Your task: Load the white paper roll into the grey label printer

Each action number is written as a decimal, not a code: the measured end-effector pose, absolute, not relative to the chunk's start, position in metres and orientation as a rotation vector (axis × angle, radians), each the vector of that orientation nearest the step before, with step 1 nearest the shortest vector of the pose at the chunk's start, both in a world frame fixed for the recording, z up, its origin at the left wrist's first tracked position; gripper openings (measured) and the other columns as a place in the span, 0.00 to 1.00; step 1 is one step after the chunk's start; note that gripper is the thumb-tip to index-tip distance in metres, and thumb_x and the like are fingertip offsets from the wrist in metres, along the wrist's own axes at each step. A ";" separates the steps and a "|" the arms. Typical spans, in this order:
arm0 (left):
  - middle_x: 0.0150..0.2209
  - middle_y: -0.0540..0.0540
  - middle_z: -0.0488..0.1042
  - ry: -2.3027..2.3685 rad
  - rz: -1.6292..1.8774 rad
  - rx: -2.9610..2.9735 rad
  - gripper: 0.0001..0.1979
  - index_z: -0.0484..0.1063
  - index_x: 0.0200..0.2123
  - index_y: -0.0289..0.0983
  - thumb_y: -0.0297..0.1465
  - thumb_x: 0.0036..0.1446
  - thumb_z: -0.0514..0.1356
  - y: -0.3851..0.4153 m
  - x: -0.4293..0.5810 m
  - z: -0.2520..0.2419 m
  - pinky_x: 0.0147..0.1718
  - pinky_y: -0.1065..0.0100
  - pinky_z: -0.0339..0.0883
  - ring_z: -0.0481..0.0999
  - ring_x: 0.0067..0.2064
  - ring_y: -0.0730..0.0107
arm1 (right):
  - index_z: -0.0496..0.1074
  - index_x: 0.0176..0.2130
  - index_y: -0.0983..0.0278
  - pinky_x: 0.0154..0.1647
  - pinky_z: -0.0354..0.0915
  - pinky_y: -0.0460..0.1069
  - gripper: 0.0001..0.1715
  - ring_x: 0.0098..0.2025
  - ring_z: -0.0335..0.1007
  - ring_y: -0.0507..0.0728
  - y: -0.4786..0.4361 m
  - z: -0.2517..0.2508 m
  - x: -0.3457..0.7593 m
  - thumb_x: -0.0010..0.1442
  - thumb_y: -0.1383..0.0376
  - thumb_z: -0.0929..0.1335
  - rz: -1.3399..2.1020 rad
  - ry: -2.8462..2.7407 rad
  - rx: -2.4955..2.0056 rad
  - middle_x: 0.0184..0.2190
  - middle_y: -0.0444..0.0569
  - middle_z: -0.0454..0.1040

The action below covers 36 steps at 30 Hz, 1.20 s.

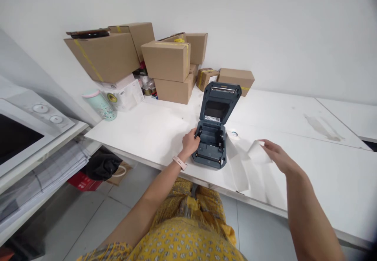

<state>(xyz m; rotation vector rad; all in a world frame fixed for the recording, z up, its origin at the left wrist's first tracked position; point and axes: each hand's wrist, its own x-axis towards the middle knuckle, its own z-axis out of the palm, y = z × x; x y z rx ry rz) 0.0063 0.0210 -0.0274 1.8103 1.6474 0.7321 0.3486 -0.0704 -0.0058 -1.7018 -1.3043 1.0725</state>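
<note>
A dark grey label printer (pixel 209 151) sits on the white table with its lid (pixel 220 102) raised. Its inner bay is visible and holds no roll. My left hand (pixel 191 142) grips the left edge of the printer, thumb over the rim and fingers partly hidden. To the right of the printer, my right hand (pixel 277 155) pinches the end of a white paper strip (pixel 259 153). More loose white paper (pixel 240 170) lies in folds between the printer and my right hand, reaching the table's front edge. A small ring-shaped item (pixel 234 134) lies just right of the printer.
Cardboard boxes (pixel 166 62) are stacked at the back left, with a smaller box (pixel 237 78) behind the printer. A mint-green tumbler (pixel 101 105) stands at the table's left end. A white microwave (pixel 35 115) is on a shelf at far left. The table's front edge (pixel 141 158) runs before me.
</note>
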 end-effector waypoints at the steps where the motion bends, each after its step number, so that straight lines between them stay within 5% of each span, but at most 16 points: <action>1: 0.54 0.48 0.78 1.657 0.728 1.809 0.26 0.69 0.59 0.44 0.26 0.57 0.54 0.021 0.006 -0.027 0.54 0.61 0.68 0.77 0.54 0.58 | 0.73 0.44 0.57 0.28 0.67 0.50 0.25 0.31 0.72 0.57 -0.074 0.011 0.341 0.57 0.43 0.69 1.074 -1.333 -1.660 0.32 0.48 0.76; 7: 0.54 0.49 0.78 1.644 0.758 1.776 0.26 0.70 0.59 0.45 0.26 0.57 0.55 0.019 0.006 -0.024 0.55 0.62 0.67 0.77 0.55 0.60 | 0.72 0.51 0.58 0.47 0.70 0.54 0.30 0.45 0.75 0.62 -0.049 0.075 0.254 0.59 0.42 0.68 1.063 -1.933 -1.324 0.45 0.52 0.78; 18: 0.52 0.49 0.80 1.660 0.762 1.784 0.23 0.71 0.56 0.46 0.28 0.57 0.57 0.019 0.005 -0.027 0.50 0.63 0.68 0.79 0.51 0.60 | 0.79 0.39 0.60 0.38 0.63 0.49 0.12 0.37 0.76 0.59 0.038 0.008 0.182 0.56 0.58 0.72 0.430 -2.580 -1.642 0.35 0.48 0.82; 31: 0.54 0.48 0.78 1.592 0.786 1.714 0.25 0.68 0.58 0.46 0.33 0.56 0.60 0.019 0.003 -0.031 0.49 0.64 0.68 0.78 0.52 0.59 | 0.80 0.36 0.64 0.54 0.60 0.57 0.13 0.43 0.77 0.64 0.036 -0.013 0.179 0.61 0.58 0.69 0.148 -2.643 -1.620 0.37 0.56 0.82; 36: 0.53 0.49 0.79 1.578 0.811 1.716 0.24 0.69 0.57 0.46 0.32 0.56 0.60 0.020 0.003 -0.033 0.49 0.64 0.69 0.79 0.51 0.59 | 0.79 0.45 0.61 0.63 0.54 0.61 0.13 0.50 0.76 0.64 0.027 -0.013 0.186 0.65 0.62 0.66 0.153 -2.684 -1.511 0.43 0.53 0.82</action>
